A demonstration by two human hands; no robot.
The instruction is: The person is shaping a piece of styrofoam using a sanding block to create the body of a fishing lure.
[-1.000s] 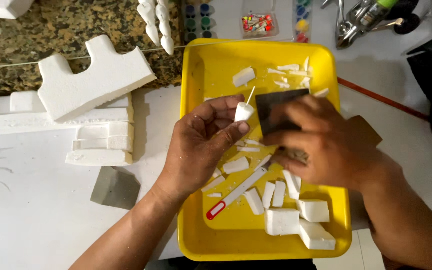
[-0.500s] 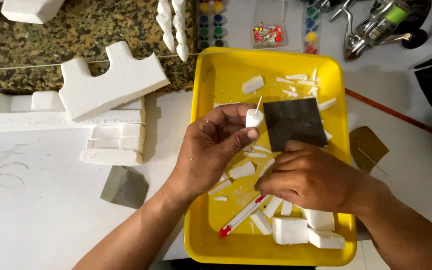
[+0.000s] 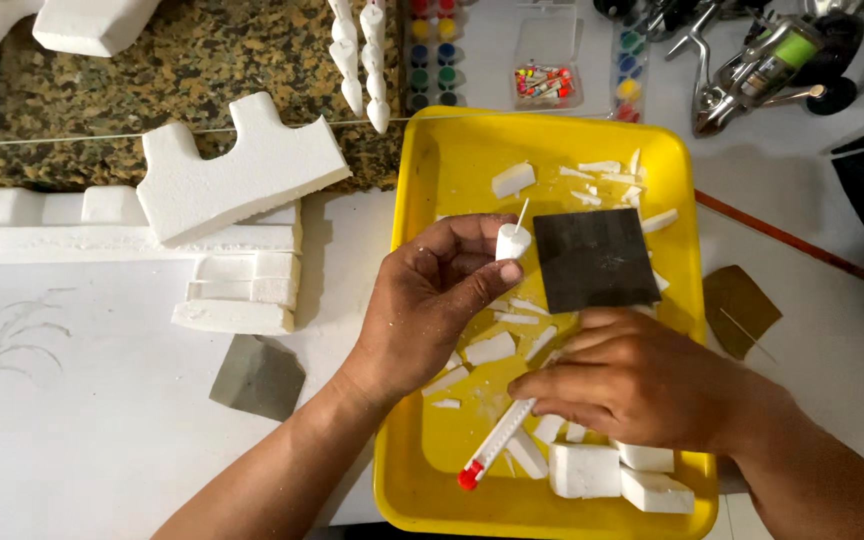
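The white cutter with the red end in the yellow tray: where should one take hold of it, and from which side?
Probably the middle of the cutter, from above, fingers across its narrow width. It lies flat and slanted in the tray, its red end toward the near rim. The right hand already covers its upper end; foam blocks crowd the right, so the left side looks freer.

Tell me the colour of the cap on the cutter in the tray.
Red cap, on a white cutter; head view.
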